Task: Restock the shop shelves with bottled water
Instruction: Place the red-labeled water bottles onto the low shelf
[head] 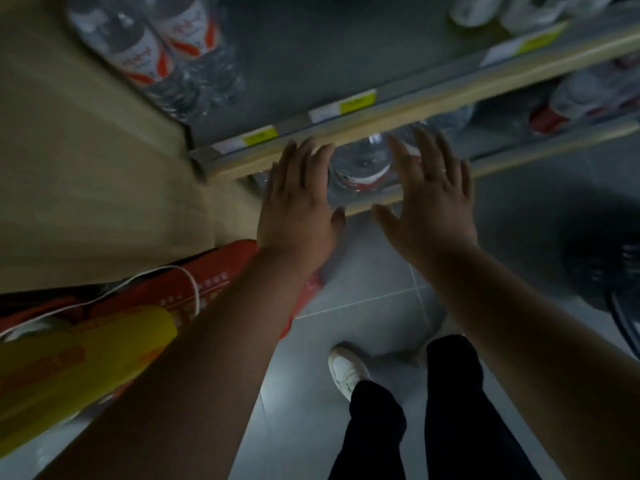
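Note:
A large clear water bottle point(362, 164) with a red label stands on the lower shelf point(540, 147), seen from above between my two hands. My left hand point(298, 202) is spread flat with straight fingers just left of the bottle. My right hand point(433, 199), a ring on one finger, is spread flat just right of it. Neither hand grips the bottle. Two smaller water bottles point(156, 39) with white and red labels stand at the far left of the upper shelf point(311, 57). More bottles point(581, 95) show further right on the lower shelf.
A beige side panel point(86, 168) closes the shelves on the left. Red and yellow packaging point(104, 341) lies at the lower left by my left forearm. Yellow price tags point(356, 102) line the shelf rail. My legs and a white shoe point(346, 372) stand on the grey tiled floor.

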`<state>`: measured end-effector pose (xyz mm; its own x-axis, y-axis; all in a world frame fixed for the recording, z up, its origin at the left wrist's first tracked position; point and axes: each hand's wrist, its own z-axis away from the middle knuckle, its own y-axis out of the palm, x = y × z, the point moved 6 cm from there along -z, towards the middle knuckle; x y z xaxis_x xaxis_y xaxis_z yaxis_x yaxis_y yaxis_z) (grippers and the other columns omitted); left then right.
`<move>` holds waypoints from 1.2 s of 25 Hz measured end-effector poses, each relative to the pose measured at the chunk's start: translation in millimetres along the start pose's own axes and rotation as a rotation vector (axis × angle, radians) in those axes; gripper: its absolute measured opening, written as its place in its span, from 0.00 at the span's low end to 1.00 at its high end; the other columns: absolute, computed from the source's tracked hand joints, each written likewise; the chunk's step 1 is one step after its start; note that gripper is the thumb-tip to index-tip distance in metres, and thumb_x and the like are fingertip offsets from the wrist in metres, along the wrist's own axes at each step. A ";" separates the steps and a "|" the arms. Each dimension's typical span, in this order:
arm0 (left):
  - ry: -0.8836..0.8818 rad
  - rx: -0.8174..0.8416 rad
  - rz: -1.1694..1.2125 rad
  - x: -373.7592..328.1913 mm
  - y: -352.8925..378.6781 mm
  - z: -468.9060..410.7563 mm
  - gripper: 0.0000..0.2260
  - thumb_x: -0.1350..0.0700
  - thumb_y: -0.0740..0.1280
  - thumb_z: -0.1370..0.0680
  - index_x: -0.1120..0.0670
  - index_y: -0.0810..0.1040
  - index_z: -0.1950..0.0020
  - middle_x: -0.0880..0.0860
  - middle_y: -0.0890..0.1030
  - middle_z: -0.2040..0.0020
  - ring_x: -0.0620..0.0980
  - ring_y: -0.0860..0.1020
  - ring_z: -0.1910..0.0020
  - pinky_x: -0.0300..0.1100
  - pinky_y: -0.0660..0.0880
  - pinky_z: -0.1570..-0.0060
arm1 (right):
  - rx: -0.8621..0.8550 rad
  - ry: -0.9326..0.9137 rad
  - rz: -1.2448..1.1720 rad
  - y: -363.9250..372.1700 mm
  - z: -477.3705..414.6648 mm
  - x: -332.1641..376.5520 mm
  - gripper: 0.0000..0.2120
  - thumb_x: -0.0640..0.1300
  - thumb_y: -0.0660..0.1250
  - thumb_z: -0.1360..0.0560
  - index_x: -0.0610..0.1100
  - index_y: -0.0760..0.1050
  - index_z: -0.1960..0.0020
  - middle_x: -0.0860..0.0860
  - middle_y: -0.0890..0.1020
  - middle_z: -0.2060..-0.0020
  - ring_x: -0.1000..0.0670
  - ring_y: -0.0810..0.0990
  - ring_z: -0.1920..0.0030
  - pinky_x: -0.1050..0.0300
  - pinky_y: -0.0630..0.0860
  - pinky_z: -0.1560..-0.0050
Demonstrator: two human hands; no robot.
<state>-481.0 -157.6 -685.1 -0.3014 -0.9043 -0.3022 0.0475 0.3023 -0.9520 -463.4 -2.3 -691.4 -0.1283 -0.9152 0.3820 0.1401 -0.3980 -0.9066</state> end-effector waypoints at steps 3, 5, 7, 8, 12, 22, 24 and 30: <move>0.102 0.072 0.035 -56.5 11.1 -1.1 0.36 0.54 0.74 0.31 0.60 0.65 0.26 0.62 0.67 0.27 0.64 0.62 0.25 0.61 0.64 0.29 | 0.016 0.126 -0.034 -18.2 32.2 -48.2 0.39 0.53 0.66 0.24 0.57 0.45 0.21 0.48 0.47 0.21 0.45 0.42 0.22 0.44 0.42 0.24; 0.204 0.112 0.038 -92.9 21.3 -5.5 0.33 0.50 0.68 0.29 0.61 0.64 0.27 0.63 0.68 0.28 0.65 0.63 0.26 0.62 0.64 0.30 | 0.017 0.227 -0.060 -34.0 48.8 -86.4 0.39 0.54 0.65 0.23 0.58 0.44 0.22 0.49 0.47 0.21 0.46 0.41 0.22 0.45 0.41 0.24; 0.280 0.156 0.033 -130.5 34.4 -15.7 0.33 0.47 0.62 0.29 0.62 0.64 0.27 0.64 0.68 0.28 0.66 0.64 0.27 0.63 0.64 0.31 | 0.009 0.309 -0.069 -51.1 63.4 -126.8 0.39 0.54 0.64 0.23 0.58 0.43 0.22 0.49 0.46 0.21 0.47 0.41 0.22 0.45 0.40 0.24; 0.320 0.173 0.032 -154.3 42.6 -22.2 0.34 0.46 0.62 0.29 0.62 0.65 0.27 0.64 0.69 0.28 0.67 0.65 0.28 0.63 0.65 0.31 | 0.001 0.349 -0.071 -61.3 71.0 -150.3 0.39 0.54 0.64 0.23 0.58 0.43 0.22 0.49 0.46 0.21 0.47 0.41 0.22 0.46 0.40 0.24; 0.440 0.252 0.009 -250.5 68.7 -43.8 0.34 0.47 0.65 0.29 0.63 0.67 0.28 0.65 0.69 0.29 0.67 0.65 0.28 0.59 0.61 0.29 | -0.017 0.496 -0.122 -95.9 97.9 -238.4 0.39 0.52 0.66 0.24 0.57 0.45 0.22 0.50 0.46 0.21 0.47 0.41 0.22 0.45 0.41 0.24; 0.731 0.460 -0.106 -489.6 150.7 -76.8 0.35 0.50 0.70 0.29 0.60 0.65 0.26 0.63 0.69 0.28 0.65 0.68 0.29 0.60 0.65 0.30 | -0.077 0.784 -0.211 -152.6 166.8 -434.4 0.40 0.51 0.67 0.25 0.56 0.48 0.21 0.48 0.49 0.21 0.46 0.44 0.21 0.45 0.41 0.24; 0.790 0.505 -0.109 -527.2 173.6 -80.3 0.34 0.50 0.69 0.29 0.60 0.64 0.25 0.63 0.68 0.27 0.64 0.66 0.28 0.60 0.64 0.29 | -0.119 0.850 -0.211 -154.1 180.2 -469.1 0.39 0.52 0.67 0.25 0.55 0.50 0.21 0.47 0.51 0.21 0.44 0.46 0.22 0.44 0.43 0.24; 0.890 0.655 -0.162 -589.5 245.5 -92.6 0.35 0.50 0.69 0.25 0.55 0.59 0.22 0.57 0.60 0.22 0.58 0.56 0.23 0.55 0.53 0.24 | -0.119 1.018 -0.256 -136.1 200.6 -541.6 0.38 0.56 0.66 0.24 0.55 0.49 0.22 0.46 0.52 0.21 0.44 0.47 0.22 0.43 0.46 0.24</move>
<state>-379.8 477.7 -736.2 -0.9117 -0.3009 -0.2797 0.3594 -0.2543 -0.8979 -216.0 535.0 -738.9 -0.9114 -0.2983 0.2835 -0.0978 -0.5122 -0.8533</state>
